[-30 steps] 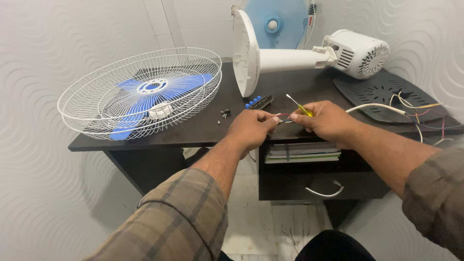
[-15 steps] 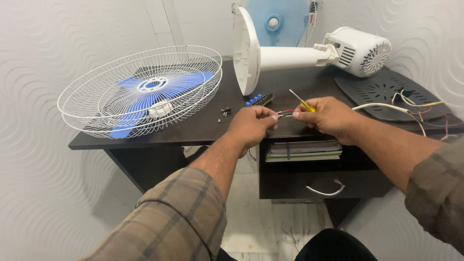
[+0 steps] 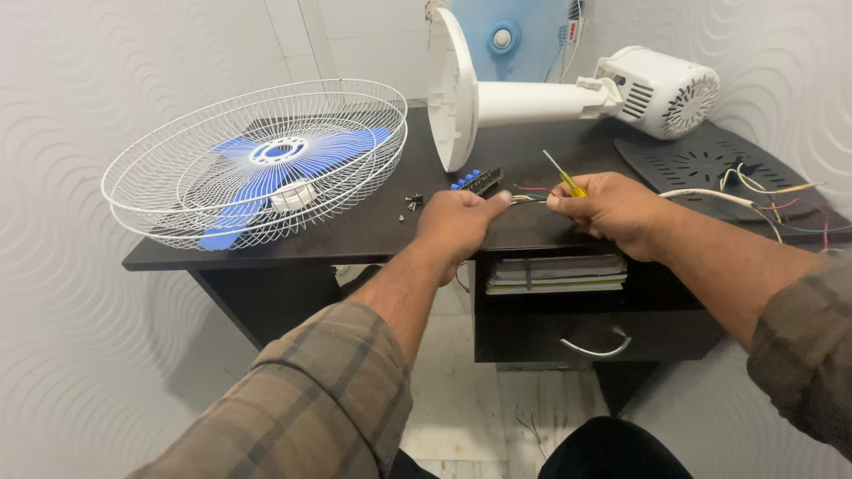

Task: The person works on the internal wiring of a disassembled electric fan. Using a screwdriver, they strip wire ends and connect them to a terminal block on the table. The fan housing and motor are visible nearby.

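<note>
Currently both hands meet over the front edge of the dark bench (image 3: 355, 235). Left hand (image 3: 460, 222) is closed, fingertips pinching the bare ends of thin wires (image 3: 525, 198). Right hand (image 3: 611, 210) is closed too, gripping the same wires from the other side with a small yellow-handled screwdriver (image 3: 561, 176) tucked in its grip, tip pointing up and away. The wires span the short gap between the hands, just above the bench.

Nearby: small black screws (image 3: 414, 202), a blue-and-black tool (image 3: 479, 180), a white wire fan guard holding a blue blade (image 3: 266, 160), the fan stand and motor (image 3: 661, 89) lying on its side.

Judgement: the hold works best kept near the wire ends, the strands taut, the screwdriver tip clear of the fingers.
</note>
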